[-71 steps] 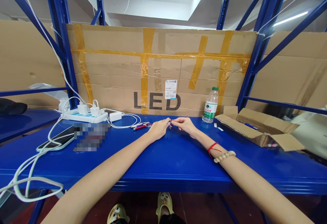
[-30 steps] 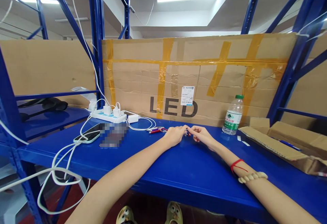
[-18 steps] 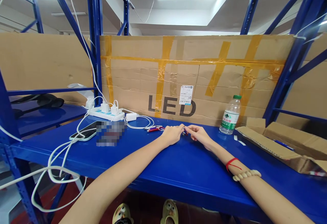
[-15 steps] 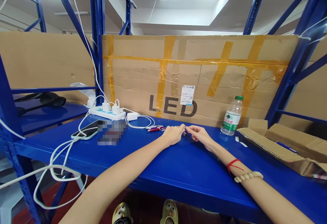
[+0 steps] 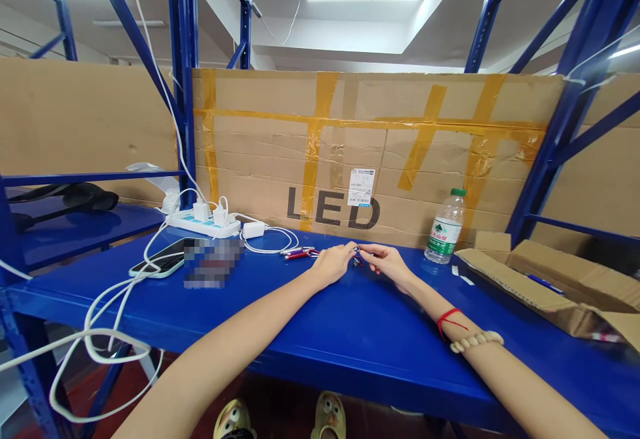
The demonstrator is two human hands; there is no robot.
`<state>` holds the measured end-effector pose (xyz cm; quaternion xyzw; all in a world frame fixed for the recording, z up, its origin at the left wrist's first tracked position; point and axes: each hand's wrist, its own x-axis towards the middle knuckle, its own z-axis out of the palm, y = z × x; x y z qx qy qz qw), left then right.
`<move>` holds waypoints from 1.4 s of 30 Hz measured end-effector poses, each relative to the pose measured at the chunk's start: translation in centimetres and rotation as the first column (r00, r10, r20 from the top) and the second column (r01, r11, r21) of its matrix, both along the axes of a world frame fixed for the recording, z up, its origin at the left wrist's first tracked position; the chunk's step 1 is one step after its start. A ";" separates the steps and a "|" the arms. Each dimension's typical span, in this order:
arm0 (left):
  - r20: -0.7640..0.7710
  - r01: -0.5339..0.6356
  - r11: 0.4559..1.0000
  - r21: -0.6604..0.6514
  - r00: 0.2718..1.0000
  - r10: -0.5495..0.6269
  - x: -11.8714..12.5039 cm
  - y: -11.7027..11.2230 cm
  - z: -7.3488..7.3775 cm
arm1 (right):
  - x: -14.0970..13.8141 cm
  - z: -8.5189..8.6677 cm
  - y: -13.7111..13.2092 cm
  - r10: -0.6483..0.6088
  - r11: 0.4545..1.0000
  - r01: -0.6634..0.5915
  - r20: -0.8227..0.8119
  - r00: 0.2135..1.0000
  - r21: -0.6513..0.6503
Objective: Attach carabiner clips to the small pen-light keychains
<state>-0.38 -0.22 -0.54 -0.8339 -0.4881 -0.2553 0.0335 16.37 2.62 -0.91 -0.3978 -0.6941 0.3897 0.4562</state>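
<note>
My left hand [image 5: 334, 263] and my right hand [image 5: 387, 264] meet at the far middle of the blue shelf top [image 5: 350, 332]. Both are closed in a pinch on a small metal and red item [image 5: 358, 257] held between their fingertips; it is too small to name. Just left of my left hand lie a few small pen-like sticks [image 5: 299, 253], red and silver. My right wrist carries a red string and a bead bracelet [image 5: 476, 341].
A water bottle [image 5: 443, 227] stands right of my hands. An open cardboard box [image 5: 550, 282] lies at the far right. A power strip with chargers [image 5: 197, 224], white cables [image 5: 100, 319] and a phone [image 5: 155, 265] are at the left. A taped cardboard sheet marked LED [image 5: 370, 152] backs the shelf.
My hands stay together on the small item at the same spot. The view has turned left since the earliest frame and shifted only slightly since.
</note>
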 end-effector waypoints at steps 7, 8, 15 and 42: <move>-0.001 0.030 0.999 0.012 1.000 -0.030 -0.1 0.2 -0.1 | 0.0 0.1 0.0 -0.012 0.999 0.013 -0.019 1.000 0.035; -0.015 0.039 0.999 -0.002 0.999 -0.039 -0.2 0.2 0.0 | 0.0 0.1 0.0 -0.014 0.999 0.015 -0.015 1.000 0.031; -0.101 0.091 0.994 -0.066 0.990 -0.097 -0.4 0.2 0.1 | 0.5 0.5 -0.1 0.036 0.999 -0.036 0.048 0.998 -0.013; -0.184 0.010 1.000 -0.016 0.983 -0.012 0.3 0.1 0.0 | -0.5 0.1 -0.3 0.069 0.998 -0.069 0.040 0.997 0.009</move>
